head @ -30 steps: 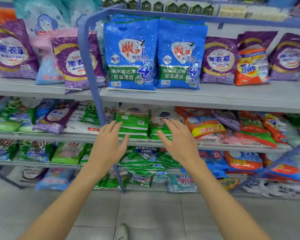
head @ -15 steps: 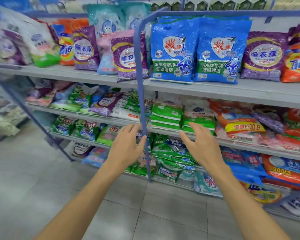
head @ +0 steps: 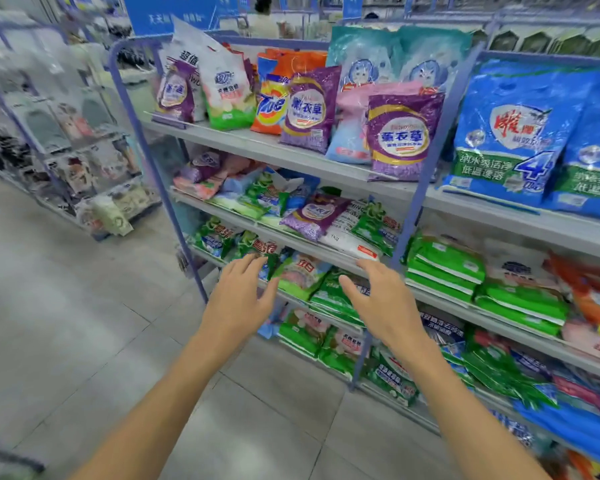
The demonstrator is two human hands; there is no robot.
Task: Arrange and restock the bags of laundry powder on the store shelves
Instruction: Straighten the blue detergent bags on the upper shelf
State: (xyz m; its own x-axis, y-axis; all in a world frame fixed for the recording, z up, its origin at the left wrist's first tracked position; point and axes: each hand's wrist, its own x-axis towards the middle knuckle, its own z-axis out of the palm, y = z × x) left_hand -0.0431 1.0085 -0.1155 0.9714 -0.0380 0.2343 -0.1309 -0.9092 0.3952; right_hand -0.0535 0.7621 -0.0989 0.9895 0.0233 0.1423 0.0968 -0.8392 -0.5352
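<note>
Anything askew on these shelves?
Yes. On the second shelf, a purple bag lies flat and slanted, its end overhanging the front edge, amid a jumbled heap of bags rather than a neat row.

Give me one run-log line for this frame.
stage: both hands raised before shelves | left grip: open, empty | right grip: open, empty | ahead: green laundry powder bags
</note>
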